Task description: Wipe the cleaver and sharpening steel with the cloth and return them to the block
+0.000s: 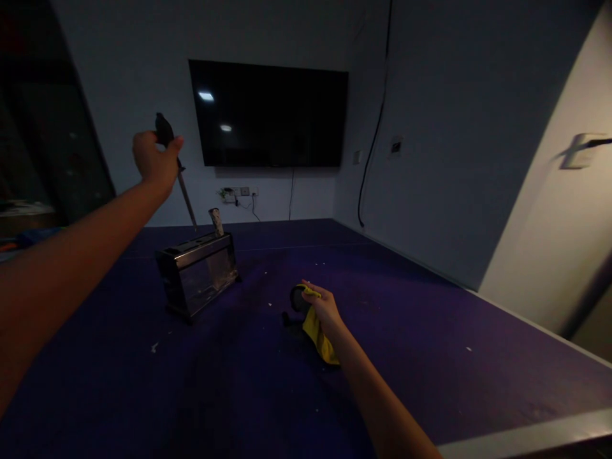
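Note:
My left hand (155, 159) is raised, closed round the black handle of a tool with a long thin metal shaft (187, 199). Its tip points down just above a holder (205, 274) with clear sides and a dark slotted top. From the holder's far end rises a light patterned handle (217, 222). My right hand (325, 311), low over the purple surface, grips a yellow cloth (316, 335) that hangs below the fingers. Against the cloth is a round black-rimmed object (297, 298); its kind is unclear in the dim light.
The purple tabletop (411, 331) has small white scraps on it. A dark television (272, 115) hangs on the wall behind, with sockets (245, 191) and cables below. Another cable (373, 153) runs down the right wall. Coloured items lie at the far left edge.

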`<state>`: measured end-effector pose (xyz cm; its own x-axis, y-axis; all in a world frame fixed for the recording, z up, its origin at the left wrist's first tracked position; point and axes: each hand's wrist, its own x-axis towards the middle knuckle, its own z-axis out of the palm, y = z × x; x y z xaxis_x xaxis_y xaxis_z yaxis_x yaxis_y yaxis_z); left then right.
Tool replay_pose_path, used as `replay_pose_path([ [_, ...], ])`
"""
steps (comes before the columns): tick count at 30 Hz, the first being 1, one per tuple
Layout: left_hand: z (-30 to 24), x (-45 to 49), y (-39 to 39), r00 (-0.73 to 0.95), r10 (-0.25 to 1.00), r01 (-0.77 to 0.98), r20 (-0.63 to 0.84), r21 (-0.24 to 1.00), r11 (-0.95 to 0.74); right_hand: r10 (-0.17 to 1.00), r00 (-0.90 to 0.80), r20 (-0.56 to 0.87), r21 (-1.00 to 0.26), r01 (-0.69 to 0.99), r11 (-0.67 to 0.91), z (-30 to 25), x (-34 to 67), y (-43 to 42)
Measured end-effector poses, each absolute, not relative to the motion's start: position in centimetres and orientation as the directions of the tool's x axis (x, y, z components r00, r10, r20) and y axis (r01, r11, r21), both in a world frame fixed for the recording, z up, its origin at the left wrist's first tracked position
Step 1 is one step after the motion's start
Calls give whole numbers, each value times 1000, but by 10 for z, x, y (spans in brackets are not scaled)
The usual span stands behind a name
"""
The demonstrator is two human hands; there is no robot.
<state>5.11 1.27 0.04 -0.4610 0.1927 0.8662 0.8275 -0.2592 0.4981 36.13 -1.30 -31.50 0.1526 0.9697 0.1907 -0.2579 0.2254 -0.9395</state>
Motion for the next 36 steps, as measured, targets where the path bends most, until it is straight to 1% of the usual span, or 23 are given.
replay_pose_path([
  [2, -9, 72, -16, -387, 105, 870, 916, 400, -288, 971, 157, 181, -941, -260, 218, -315, 360, -13],
  [3, -18, 84, -34, -337, 89, 888, 937, 348, -302, 971, 162, 177, -940, -266, 215, -316, 359, -12],
  [5, -47, 109, -69, -194, 111, 924, 975, 220, -313, 971, 175, 164, -933, -293, 210, -316, 356, -12],
  [6, -66, 121, -84, -86, 112, 937, 990, 118, -328, 972, 173, 157, -925, -320, 206, -316, 354, -12],
  [7, -86, 132, -97, 79, 105, 927, 991, -34, -375, 976, 161, 147, -913, -357, 196, -316, 352, -13],
  [8, -107, 142, -106, 240, 35, 879, 970, -202, -432, 982, 133, 135, -898, -402, 178, -316, 350, -15],
  [9, -128, 150, -113, 386, -84, 801, 919, -379, -464, 989, 88, 123, -881, -450, 150, -315, 349, -18],
  [10, -149, 157, -116, 512, -157, 711, 845, -519, -475, 994, 25, 110, -863, -494, 108, -314, 348, -21],
  [11, -170, 164, -116, 592, -200, 635, 781, -604, -481, 994, -55, 91, -846, -531, 48, -313, 347, -24],
  [12, -189, 170, -115, 649, -222, 572, 728, -659, -488, 987, -150, 60, -833, -553, -34, -311, 347, -28],
  [13, -207, 175, -112, 671, -226, 538, 706, -674, -507, 966, -258, 16, -821, -555, -135, -309, 347, -32],
  [15, -239, 183, -107, 701, -191, 489, 687, -658, -572, 878, -470, -94, -796, -494, -350, -305, 348, -38],
  [16, -253, 187, -105, 711, -166, 471, 683, -639, -608, 827, -544, -141, -781, -452, -431, -303, 348, -40],
  [18, -274, 191, -103, 740, -94, 447, 666, -592, -670, 780, -602, -169, -759, -426, -493, -300, 347, -42],
  [21, -294, 192, -105, 819, 46, 406, 572, -522, -750, 840, -537, -79, -734, -539, -413, -299, 342, -39],
  [23, -301, 191, -109, 813, 141, 428, 565, -416, -802, 887, -461, -19, -734, -596, -326, -300, 341, -35],
  [25, -306, 190, -116, 743, 266, 475, 614, -203, -856, 923, -384, 17, -744, -621, -245, -303, 341, -32],
  [27, -310, 190, -123, 604, 438, 498, 666, 114, -860, 948, -319, 24, -749, -634, -194, -305, 344, -31],
  [29, -315, 192, -129, 391, 649, 474, 653, 461, -750, 968, -249, 17, -754, -640, -152, -305, 345, -32],
  [31, -322, 196, -131, 173, 833, 383, 526, 743, -549, 986, -169, 15, -768, -633, -96, -303, 344, -36],
  [32, -325, 198, -130, 98, 894, 322, 437, 836, -444, 991, -132, 27, -774, -630, -63, -302, 342, -38],
  [33, -328, 199, -129, 48, 934, 264, 353, 898, -353, 993, -107, 41, -778, -627, -35, -301, 340, -41],
  [36, -334, 202, -123, -21, 979, 158, 201, 968, -196, 992, -106, 75, -787, -617, -6, -297, 330, -49],
])
